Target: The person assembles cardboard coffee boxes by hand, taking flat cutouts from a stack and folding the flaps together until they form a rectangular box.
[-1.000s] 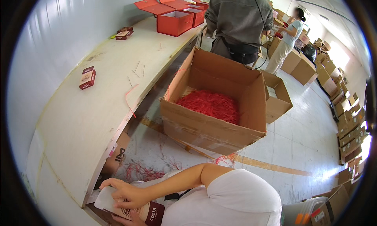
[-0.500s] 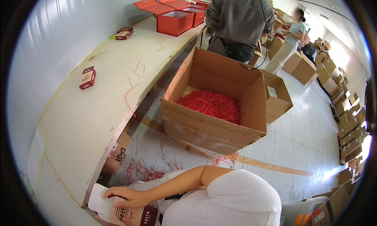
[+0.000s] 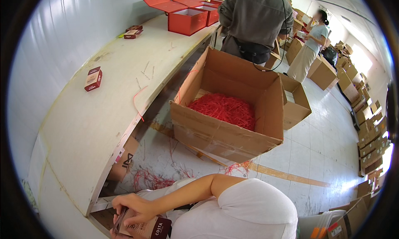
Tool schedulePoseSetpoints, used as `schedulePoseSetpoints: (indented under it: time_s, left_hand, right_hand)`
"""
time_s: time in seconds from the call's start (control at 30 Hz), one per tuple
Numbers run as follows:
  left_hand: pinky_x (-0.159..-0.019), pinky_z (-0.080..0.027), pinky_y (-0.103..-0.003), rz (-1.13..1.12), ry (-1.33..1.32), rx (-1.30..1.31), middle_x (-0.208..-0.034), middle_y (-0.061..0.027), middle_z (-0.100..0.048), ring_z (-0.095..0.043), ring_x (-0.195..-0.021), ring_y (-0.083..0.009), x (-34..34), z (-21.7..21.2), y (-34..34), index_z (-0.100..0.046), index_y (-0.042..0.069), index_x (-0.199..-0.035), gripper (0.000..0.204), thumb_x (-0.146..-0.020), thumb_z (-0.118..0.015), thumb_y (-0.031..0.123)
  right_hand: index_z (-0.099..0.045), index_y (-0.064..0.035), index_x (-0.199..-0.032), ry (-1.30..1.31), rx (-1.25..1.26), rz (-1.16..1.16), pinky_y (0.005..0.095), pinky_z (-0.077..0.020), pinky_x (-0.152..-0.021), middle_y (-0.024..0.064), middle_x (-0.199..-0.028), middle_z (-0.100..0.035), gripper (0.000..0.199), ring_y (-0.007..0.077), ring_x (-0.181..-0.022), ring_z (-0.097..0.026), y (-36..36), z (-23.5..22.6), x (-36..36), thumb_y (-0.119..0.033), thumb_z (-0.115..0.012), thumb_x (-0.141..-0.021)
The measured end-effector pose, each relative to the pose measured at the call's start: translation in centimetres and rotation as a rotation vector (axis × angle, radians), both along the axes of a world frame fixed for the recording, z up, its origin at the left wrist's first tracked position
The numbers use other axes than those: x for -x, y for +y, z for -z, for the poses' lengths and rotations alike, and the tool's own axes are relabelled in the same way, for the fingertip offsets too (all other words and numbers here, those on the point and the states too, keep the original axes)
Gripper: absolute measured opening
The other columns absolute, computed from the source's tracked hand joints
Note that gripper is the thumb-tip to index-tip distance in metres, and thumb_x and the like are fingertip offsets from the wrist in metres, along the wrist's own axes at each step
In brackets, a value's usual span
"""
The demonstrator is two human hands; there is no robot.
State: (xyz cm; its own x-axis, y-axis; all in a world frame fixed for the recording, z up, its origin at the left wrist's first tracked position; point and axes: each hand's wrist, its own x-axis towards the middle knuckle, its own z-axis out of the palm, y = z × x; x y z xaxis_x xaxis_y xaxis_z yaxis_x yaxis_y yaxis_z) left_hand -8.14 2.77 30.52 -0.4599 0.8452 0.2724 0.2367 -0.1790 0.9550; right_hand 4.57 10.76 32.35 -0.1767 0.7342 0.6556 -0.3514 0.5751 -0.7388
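A small beige-and-maroon carton (image 3: 161, 228) is held low at the bottom left, beside the near end of the table. Over its top lies my right hand (image 3: 135, 209), its bent fingers gripping the carton at the flap end, where the flap now stands nearly edge-on. Only a few fingers of my left hand (image 3: 117, 234) show at the lower edge, pressed against the carton's left end; the rest is cut off or hidden. What the carton contains cannot be seen.
On the long white table (image 3: 62, 135) lie a similar carton (image 3: 93, 78), another carton (image 3: 133, 33) farther back and open red gift boxes (image 3: 187, 20). A large cardboard box (image 3: 224, 141) holds red paper shreds (image 3: 224, 110). Two people (image 3: 253, 23) stand beyond it.
The carton's white flap stood open and has swung up toward the carton, my right hand's fingers now closing round that end. The far person in light clothes has raised a hand.
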Motion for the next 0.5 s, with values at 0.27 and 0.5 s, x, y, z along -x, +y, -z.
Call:
schedulePoseSetpoints:
  time_s: [0.27, 0.5]
  left_hand:
    - [-0.09, -0.04, -0.04, 0.041, 0.19, 0.085, -0.119, -0.0201, -0.041, -0.044, -0.107, -0.0291, -1.6, -3.0, -0.3, -0.029, 0.001, -0.13, 0.071, -0.08, -0.063, 0.039]
    - [-0.09, -0.04, -0.038, 0.161, 0.249, 0.064, -0.122, -0.018, -0.041, -0.044, -0.107, -0.0281, -0.4, -1.3, -0.5, -0.029, 0.004, -0.131, 0.066, -0.082, -0.061, 0.035]
  right_hand:
    - [-0.057, 0.0, -0.08, -0.19, 0.135, -0.169, 0.0282, -0.045, -0.062, 0.0087, -0.077, -0.058, 0.016, 0.0202, -0.072, -0.058, 1.1, 1.6, -0.2, -0.015, -0.062, -0.079]
    - [-0.057, 0.0006, -0.079, -0.182, 0.405, -0.342, 0.0251, -0.048, -0.065, 0.0074, -0.083, -0.063, 0.006, 0.0129, -0.075, -0.06, 1.2, 1.9, -0.6, -0.004, -0.061, -0.078]
